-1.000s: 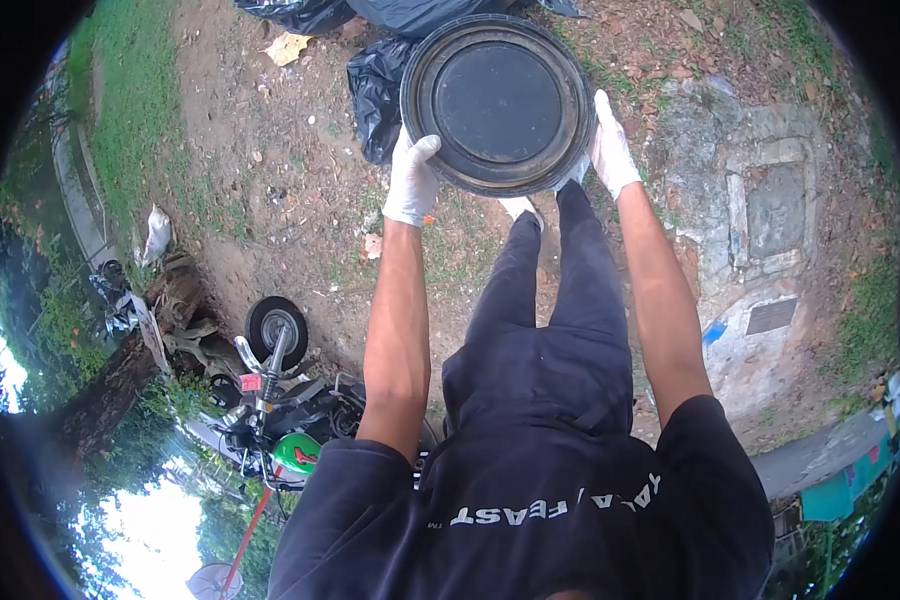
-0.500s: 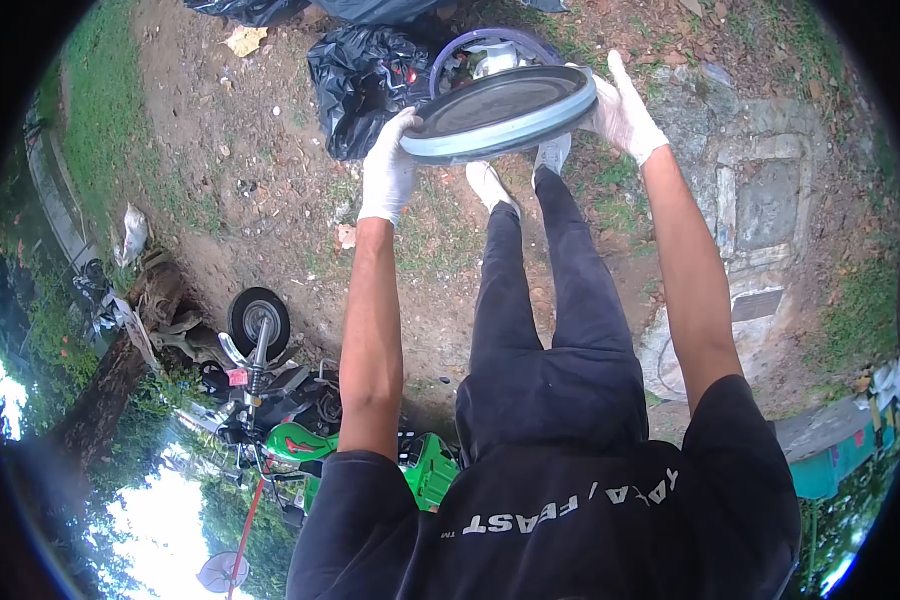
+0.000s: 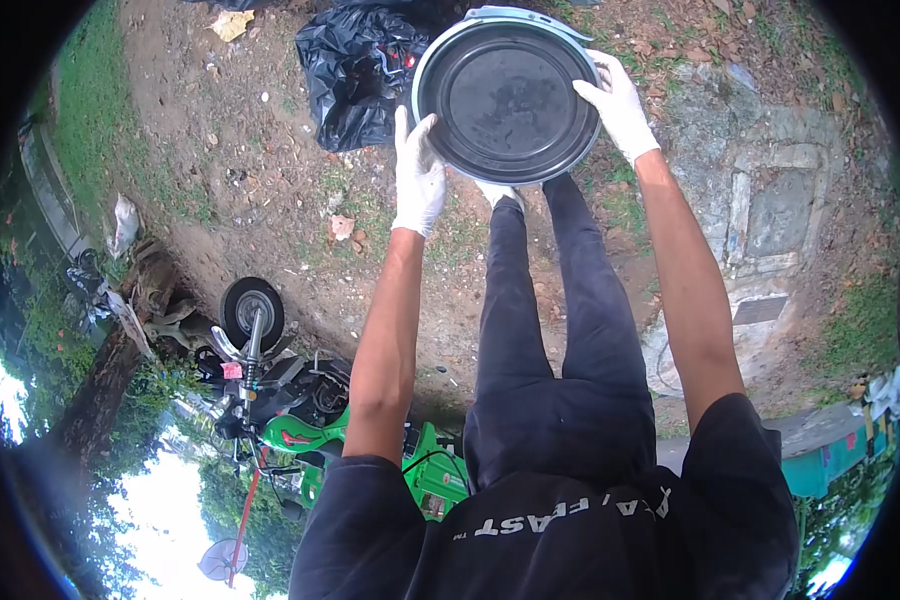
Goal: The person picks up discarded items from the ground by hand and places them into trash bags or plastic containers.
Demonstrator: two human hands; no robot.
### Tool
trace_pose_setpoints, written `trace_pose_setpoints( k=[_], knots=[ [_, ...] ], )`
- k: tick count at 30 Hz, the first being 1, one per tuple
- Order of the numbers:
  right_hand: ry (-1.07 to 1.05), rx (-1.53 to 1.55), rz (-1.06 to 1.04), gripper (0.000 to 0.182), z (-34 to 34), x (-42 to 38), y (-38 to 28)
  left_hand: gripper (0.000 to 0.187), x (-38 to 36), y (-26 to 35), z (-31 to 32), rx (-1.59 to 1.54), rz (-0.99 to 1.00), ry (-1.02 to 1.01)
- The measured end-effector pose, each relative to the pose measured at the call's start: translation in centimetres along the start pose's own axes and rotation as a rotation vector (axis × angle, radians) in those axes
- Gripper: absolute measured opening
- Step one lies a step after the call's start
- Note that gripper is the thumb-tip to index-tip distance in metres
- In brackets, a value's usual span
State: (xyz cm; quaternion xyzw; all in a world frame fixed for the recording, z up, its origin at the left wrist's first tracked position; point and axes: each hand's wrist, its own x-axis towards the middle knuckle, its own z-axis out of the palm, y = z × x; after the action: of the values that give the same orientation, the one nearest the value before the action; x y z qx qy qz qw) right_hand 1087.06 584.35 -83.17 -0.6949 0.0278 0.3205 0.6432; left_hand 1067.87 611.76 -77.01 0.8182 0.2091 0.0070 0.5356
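Observation:
A round black drum lid (image 3: 515, 100) with a grey-silver ring (image 3: 422, 75) around its edge is held out over my feet, its broad face turned toward me. My left hand (image 3: 419, 180), in a white glove, grips the lid's lower left edge. On the right edge, my gloved right hand (image 3: 618, 105) has its thumb over the rim, and its other fingers are partly behind the lid. A band of the ring stands out along the top edge. Whatever lies straight behind the lid is hidden.
A crumpled black plastic bag (image 3: 345, 85) lies just left of the lid. A green motorbike (image 3: 310, 435) stands at the lower left, near a tree trunk (image 3: 100, 395). A concrete slab with a cover (image 3: 778, 210) is set in the ground at right.
Both hands have tipped the lid up, so its face now shows almost as a full circle. The purple-rimmed container seen behind it before is now covered.

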Motion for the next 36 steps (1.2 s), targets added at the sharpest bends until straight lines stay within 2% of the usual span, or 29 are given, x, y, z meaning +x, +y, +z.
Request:
trace_pose_setpoints(
  k=[1,2,3,4,5,6,7,8,9,11,13,15,17,19,21,23,27,29,30,33,36],
  knots=[
    [0.044,-0.031,-0.033,0.053,0.3,0.1,-0.3,0.068,0.0,-0.4,0.7,-0.266,-0.226,0.038],
    [0.064,-0.058,0.015,0.054,1.0,-0.2,-1.3,0.068,0.2,-0.8,1.5,-0.267,-0.217,0.038],
    [0.085,-0.065,0.046,0.052,1.5,0.1,-1.3,0.062,0.6,-1.2,2.3,-0.402,-0.302,0.188],
    [0.161,-0.265,-0.060,0.051,1.9,0.3,-1.2,0.057,1.2,-1.6,2.7,-0.538,-0.386,0.342],
    [0.238,-0.465,-0.168,0.050,2.2,0.9,-1.1,0.057,2.3,-2.2,2.9,-0.545,-0.371,0.348],
    [0.300,-0.578,-0.283,0.045,2.5,1.5,-0.9,0.048,3.3,-2.9,3.1,-0.439,-0.417,0.298],
    [0.296,-0.580,-0.286,0.045,2.7,2.1,-0.6,0.040,3.9,-3.7,3.4,-0.330,-0.470,0.247],
    [0.339,-0.655,-0.241,0.043,2.9,2.7,-0.2,0.037,4.6,-4.0,4.2,-0.204,-0.459,0.313],
    [0.384,-0.729,-0.194,0.042,3.0,3.4,0.1,0.037,5.2,-4.4,4.7,-0.206,-0.461,0.315],
    [0.405,-0.687,-0.185,0.038,2.9,4.6,0.5,0.031,6.5,-5.4,5.6,0.004,-0.426,0.392],
    [0.425,-0.812,-0.196,0.036,2.8,5.5,0.9,0.025,7.5,-6.5,6.0,0.089,-0.391,0.426],
    [0.408,-0.811,-0.160,0.036,2.9,5.4,1.0,0.038,7.8,-6.2,6.0,0.166,-0.437,0.376],
    [0.421,-0.732,-0.219,0.037,2.8,4.9,1.4,0.036,7.4,-5.6,5.9,0.212,-0.413,0.395],
    [0.432,-0.741,-0.274,0.036,2.6,4.4,2.0,0.033,7.1,-5.0,5.6,0.011,-0.426,0.375],
    [0.441,-0.749,-0.323,0.036,2.9,3.5,1.3,0.033,7.2,-4.7,5.2,-0.014,-0.428,0.362],
    [0.388,-0.434,0.078,0.034,3.4,2.5,0.1,0.033,7.2,-4.8,4.9,-0.065,-0.434,0.334],
    [0.500,-0.517,-0.072,0.034,4.2,2.5,2.1,0.035,8.7,-5.9,5.4,-0.114,-0.444,0.317],
    [0.524,-0.487,-0.075,0.034,4.4,2.4,2.9,0.036,9.3,-6.0,6.0,0.154,-0.383,0.280],
    [0.550,-0.458,-0.077,0.034,4.6,2.0,3.2,0.037,9.3,-5.8,6.4,0.125,-0.415,0.297],
    [0.532,-0.423,-0.026,0.034,4.5,-0.4,3.5,0.038,8.8,-5.8,7.0,0.178,-0.384,0.350],
    [0.539,-0.381,0.096,0.035,4.8,-1.8,4.4,0.039,8.0,-5.8,7.1,0.097,-0.407,0.370]
  ],
)
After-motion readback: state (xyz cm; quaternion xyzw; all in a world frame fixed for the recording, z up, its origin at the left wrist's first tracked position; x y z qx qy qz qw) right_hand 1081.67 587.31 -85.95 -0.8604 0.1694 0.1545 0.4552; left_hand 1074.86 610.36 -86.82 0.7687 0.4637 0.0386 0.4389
